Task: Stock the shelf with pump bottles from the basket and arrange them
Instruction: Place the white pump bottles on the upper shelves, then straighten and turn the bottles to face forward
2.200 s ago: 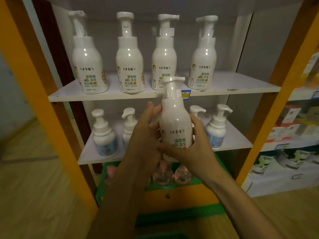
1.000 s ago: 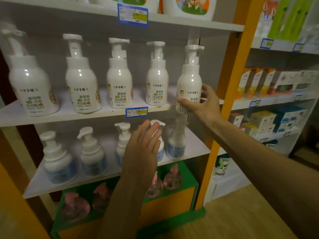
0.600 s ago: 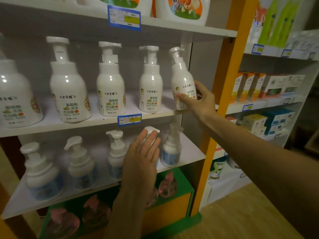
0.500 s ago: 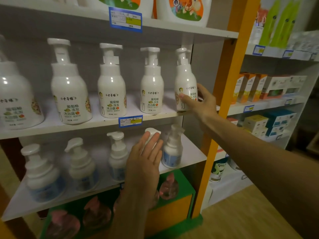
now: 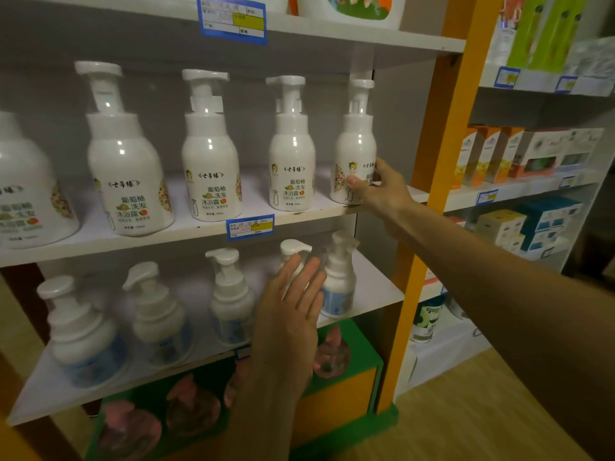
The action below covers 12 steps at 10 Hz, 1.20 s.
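A row of tall white pump bottles stands on the white middle shelf. The rightmost pump bottle stands upright at the shelf's right end, and my right hand grips its lower body with thumb on the front. Beside it to the left stand another white pump bottle and two more. My left hand hovers open, fingers apart, in front of a small pump bottle on the lower shelf. No basket is in view.
Several small blue-labelled pump bottles line the lower shelf. Pink bottles sit in a green bin below. An orange upright post bounds the shelf on the right; beyond it are boxed goods. A blue price tag marks the shelf edge.
The bottle in my right hand went from held in front with both hands to tilted on the shelf, and now stands upright at the row's right end. My left hand let go and hangs lower.
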Tool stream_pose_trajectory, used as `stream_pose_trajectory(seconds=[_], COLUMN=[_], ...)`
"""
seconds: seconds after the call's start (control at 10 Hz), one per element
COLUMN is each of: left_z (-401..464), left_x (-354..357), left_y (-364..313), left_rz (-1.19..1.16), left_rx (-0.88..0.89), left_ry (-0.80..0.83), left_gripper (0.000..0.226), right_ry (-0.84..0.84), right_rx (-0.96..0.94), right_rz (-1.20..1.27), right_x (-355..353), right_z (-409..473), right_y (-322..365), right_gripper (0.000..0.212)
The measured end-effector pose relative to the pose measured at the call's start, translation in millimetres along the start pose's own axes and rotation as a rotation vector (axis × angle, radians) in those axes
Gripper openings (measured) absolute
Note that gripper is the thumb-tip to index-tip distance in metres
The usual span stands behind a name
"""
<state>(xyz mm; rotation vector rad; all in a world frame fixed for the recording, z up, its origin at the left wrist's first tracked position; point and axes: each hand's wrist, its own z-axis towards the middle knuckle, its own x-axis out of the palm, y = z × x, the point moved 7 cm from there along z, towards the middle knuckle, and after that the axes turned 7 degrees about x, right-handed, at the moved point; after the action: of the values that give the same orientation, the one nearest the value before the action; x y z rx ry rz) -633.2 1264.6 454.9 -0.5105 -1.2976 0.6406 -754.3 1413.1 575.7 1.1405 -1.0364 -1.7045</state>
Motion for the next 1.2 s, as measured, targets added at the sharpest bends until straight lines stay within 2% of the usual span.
stream_pose_trajectory(seconds=[0.1,0.2,0.3,0.4,0.5,0.7,0.9,1.1,1.2], left_z=[-2.1,-4.1,-10.5,-13.1,-22.8,-47.2,-78.8,-88.2,-76.6], left_x=[-3.4,-11.5,-14.2,-21.2,-18.3,-30.7,-67.9,-115.7,-123.8], left_y=[-1.8,-6.4,-19.6,-31.8,-50.4,-106.3,-191.4,-279.8,-300.1], left_rz=[-0.019,0.033,0.043,0.035,-0.037,0.153,0.253,0.589,0.981], left_rx=[0.036,0.086,0.068,0.080,0.089,0.212,0.323,0.561,0.597], left_ry=[-0.019,-0.050,-0.100,-0.135,-0.117,-0.153,-0.304,-0.541,-0.555], left_gripper=[0.046,0.046,0.031,0.027,0.044,0.037,0.042,0.027,0.033], right_ry=[-0.022,-0.050,-0.146,-0.333,-0.341,-0.154,0.005,0.253,0.383], right_rx=[0.029,0.088,0.095,-0.003,-0.138,-0.279,-0.410,-0.406,-0.411], right_rz=[-0.008,0.012,0.035,0.087,0.137,0.239,0.302,0.205,0.014], right_x=[2.1,2.5,2.8,1.2,15.9,73.6,143.9,216.2,249.6], right_z=[-0.8,-5.6,-21.9,-53.3,-87.1,-149.6,-196.2,-215.1,-214.5], right_y=[-2.5,-4.3,-3.3,2.6,11.3,37.6,73.1,115.5,127.8], right_gripper=[0.053,0.066,0.072,0.059,0.046,0.033,0.027,0.038,0.047])
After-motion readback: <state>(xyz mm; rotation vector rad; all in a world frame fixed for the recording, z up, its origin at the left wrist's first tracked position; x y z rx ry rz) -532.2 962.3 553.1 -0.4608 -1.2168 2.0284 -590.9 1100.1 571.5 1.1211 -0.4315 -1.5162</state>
